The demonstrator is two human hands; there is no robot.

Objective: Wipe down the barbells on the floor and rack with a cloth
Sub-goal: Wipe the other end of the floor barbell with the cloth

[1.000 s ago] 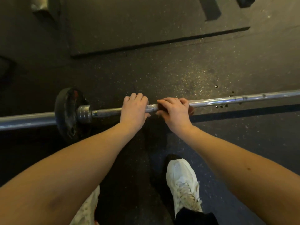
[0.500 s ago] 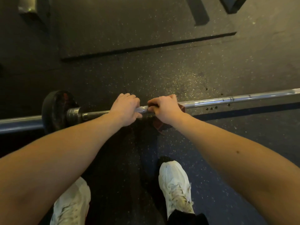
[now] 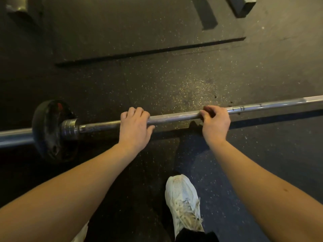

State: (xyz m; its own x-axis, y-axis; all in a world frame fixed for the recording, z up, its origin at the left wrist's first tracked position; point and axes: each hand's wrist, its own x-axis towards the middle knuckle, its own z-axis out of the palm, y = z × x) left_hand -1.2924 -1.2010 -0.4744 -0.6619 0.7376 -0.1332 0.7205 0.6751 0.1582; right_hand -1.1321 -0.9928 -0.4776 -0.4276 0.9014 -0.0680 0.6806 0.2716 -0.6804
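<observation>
A steel barbell (image 3: 174, 117) lies across the dark rubber floor, with a black plate (image 3: 50, 130) on its left sleeve. My left hand (image 3: 134, 124) grips the shaft just right of the collar, fingers curled over the top. Further right, my right hand (image 3: 215, 123) is wrapped round the shaft, holding a dark cloth (image 3: 194, 125) against it. Only a dark corner of the cloth shows below the bar beside the hand; the rest is hidden under my palm. Bare knurled shaft shows between the two hands.
My white shoe (image 3: 181, 198) stands on the floor just behind the bar, under my right arm. A raised mat edge (image 3: 150, 51) runs across the floor beyond the bar. A dark block (image 3: 243, 6) sits at the top right.
My right hand has slid to the right along the shaft with the cloth, away from my left hand. The left hand keeps its grip near the collar.
</observation>
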